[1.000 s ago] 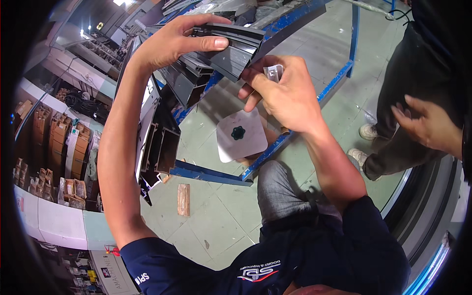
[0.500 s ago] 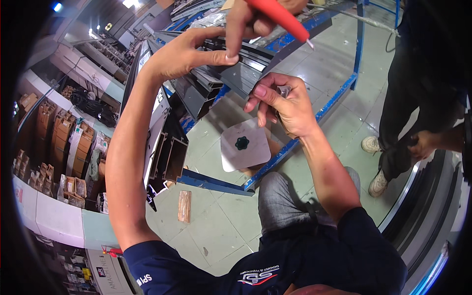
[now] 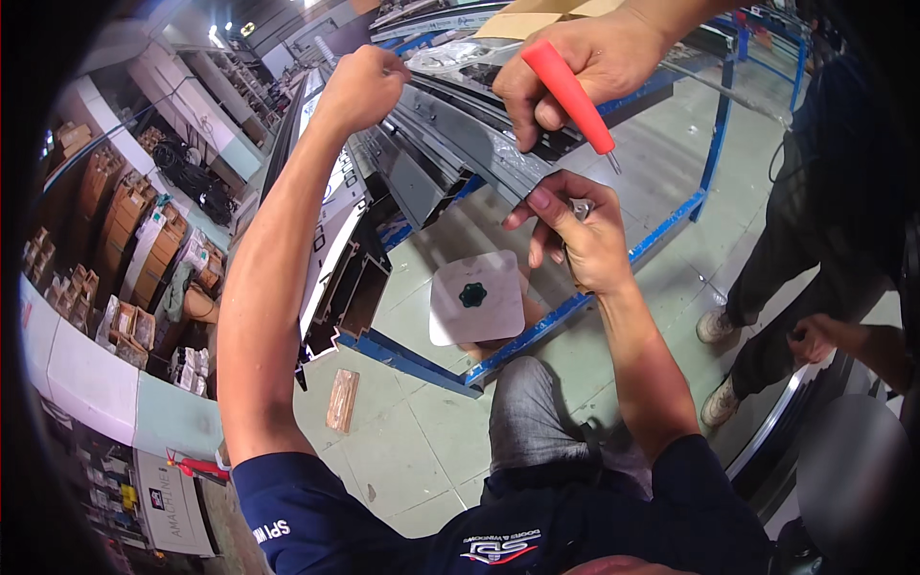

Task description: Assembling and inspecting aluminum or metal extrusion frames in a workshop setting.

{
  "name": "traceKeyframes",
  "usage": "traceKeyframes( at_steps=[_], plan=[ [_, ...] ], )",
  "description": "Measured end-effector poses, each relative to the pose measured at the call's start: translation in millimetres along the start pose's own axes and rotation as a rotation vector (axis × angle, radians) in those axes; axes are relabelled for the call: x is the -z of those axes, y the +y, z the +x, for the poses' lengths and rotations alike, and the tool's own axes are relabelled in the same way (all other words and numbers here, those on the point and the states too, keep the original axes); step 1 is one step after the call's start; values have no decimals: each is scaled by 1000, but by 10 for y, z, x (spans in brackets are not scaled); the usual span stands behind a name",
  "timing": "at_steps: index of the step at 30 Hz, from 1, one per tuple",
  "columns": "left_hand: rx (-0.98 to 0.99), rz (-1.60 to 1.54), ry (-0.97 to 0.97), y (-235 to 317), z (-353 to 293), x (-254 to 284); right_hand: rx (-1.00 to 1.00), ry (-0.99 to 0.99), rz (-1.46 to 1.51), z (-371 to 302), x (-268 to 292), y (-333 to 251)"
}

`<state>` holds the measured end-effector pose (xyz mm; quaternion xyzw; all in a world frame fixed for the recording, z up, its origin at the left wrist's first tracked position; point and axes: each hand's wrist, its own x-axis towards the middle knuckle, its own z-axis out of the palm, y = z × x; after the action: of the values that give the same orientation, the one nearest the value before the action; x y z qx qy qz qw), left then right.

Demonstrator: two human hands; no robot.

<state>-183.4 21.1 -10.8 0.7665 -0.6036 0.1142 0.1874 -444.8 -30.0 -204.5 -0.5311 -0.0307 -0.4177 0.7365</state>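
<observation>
A long dark grey aluminium profile [image 3: 474, 153] slants away from me across the blue work stand. My right hand [image 3: 592, 235] pinches its near end between thumb and fingers, and a small clear piece [image 3: 581, 207] shows in the same hand. Farther up, at the left side of the profiles, my left hand [image 3: 359, 91] has curled fingers; their tips are partly hidden, so what they hold cannot be made out. Above the profile, another person's hand [image 3: 599, 62] grips a red-handled tool with a thin metal tip [image 3: 573, 96], pointing down to the right.
More dark profiles [image 3: 359, 278] lie left of the held one. The blue steel stand [image 3: 422, 362] has a low rail across the front. Below is a pale square seat with a green knob [image 3: 471, 295]. A wooden block [image 3: 342, 401] lies on the floor; another person [image 3: 767, 259] stands right.
My left hand has let go near the profile's end and moved back along it, its fingers now curled. The other person's hand with the red tool has come lower and farther into view.
</observation>
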Motion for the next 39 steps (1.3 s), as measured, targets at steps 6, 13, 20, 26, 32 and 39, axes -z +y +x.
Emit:
traceKeyframes(
  at_steps=[6, 13, 20, 26, 32, 39],
  plan=[
    [79, -114, -213, -174, 9, -114, 8, 26, -31, 11, 42, 29],
    [78, -70, -216, -127, 24, -115, 14, 79, -123, -4, 15, 23],
    [80, -40, -177, -126, 26, -141, -5, 104, -123, -26, 1, -18],
    [165, 31, -215, -111, 14, -75, 2, 88, -194, -41, -27, -62],
    [32, 289, 69, 204, -81, -58, -44, 104, -169, -102, 69, -30],
    [4, 280, 284, 109, -3, 49, -107, 95, -169, -194, 27, 78]
  ],
)
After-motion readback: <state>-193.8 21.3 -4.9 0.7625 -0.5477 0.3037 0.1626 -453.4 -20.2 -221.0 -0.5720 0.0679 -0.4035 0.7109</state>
